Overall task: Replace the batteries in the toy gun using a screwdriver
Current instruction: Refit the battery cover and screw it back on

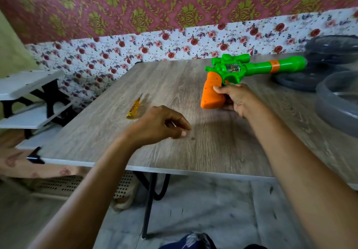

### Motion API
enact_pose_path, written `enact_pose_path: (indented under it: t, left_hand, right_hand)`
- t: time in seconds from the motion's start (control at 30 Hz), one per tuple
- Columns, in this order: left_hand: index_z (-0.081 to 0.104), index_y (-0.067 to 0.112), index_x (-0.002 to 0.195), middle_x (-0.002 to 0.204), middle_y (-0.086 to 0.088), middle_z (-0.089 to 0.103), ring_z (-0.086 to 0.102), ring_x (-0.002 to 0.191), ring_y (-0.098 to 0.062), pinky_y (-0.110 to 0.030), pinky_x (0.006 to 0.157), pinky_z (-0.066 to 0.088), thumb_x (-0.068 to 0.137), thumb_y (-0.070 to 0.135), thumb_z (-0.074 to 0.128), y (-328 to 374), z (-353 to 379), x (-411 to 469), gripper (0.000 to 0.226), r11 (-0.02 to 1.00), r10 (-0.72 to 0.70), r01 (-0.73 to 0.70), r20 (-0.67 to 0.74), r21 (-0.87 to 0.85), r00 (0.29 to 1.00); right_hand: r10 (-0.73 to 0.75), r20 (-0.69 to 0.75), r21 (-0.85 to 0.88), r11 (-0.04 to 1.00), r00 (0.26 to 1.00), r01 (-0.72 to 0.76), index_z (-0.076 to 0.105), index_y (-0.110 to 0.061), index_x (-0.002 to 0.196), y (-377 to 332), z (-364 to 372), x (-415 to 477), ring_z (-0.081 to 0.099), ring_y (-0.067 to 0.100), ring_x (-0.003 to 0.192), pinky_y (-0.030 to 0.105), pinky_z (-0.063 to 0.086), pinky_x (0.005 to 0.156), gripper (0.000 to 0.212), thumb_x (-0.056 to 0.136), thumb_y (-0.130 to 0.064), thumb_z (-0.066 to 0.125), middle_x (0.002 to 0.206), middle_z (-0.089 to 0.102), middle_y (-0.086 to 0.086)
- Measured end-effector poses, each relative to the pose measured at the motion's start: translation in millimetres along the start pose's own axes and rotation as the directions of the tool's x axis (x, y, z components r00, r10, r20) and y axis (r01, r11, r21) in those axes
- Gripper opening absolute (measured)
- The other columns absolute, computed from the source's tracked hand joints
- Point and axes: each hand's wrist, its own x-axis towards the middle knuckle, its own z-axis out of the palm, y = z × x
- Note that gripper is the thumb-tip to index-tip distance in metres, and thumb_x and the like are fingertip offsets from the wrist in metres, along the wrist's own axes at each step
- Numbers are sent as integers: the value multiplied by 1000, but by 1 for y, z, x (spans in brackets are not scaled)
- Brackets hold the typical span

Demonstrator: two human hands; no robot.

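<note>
A green toy gun with an orange grip and an orange band on its barrel is held over the wooden table, barrel pointing right. My right hand grips the orange handle from the right side. My left hand hovers over the table's middle with fingers loosely curled and holds nothing I can see. A yellow-handled screwdriver lies flat on the table, left of and beyond my left hand. A tiny dark speck, perhaps a screw, lies just right of my left fingertips.
Grey plastic tubs stand at the table's right edge, near the gun's barrel. A white shelf unit with a black frame stands left of the table. A floral wall runs behind. The table's front edge is close to me.
</note>
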Motion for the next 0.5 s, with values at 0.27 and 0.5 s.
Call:
enact_pose_path:
  t: [0.27, 0.5]
  left_hand:
    - [75, 19, 94, 86, 17, 68, 61, 86, 5, -4, 74, 45, 80, 18, 73, 11, 8, 7, 14, 987, 98, -105, 62, 122, 993]
    - [74, 17, 88, 80, 11, 65, 59, 76, -3, -15, 71, 46, 84, 19, 69, 17, 12, 9, 7, 930, 167, -190, 99, 313, 981]
  right_hand:
    - [16, -8, -6, 1000, 1000, -16, 53, -11, 122, -3, 0, -3, 57, 28, 109, 38, 51, 72, 47, 78, -13, 70, 126, 58, 12]
    - [18, 6, -11, 1000, 1000, -18, 52, -11, 123, -4, 1, -7, 56, 29, 105, 39, 47, 72, 44, 81, -12, 67, 126, 56, 14]
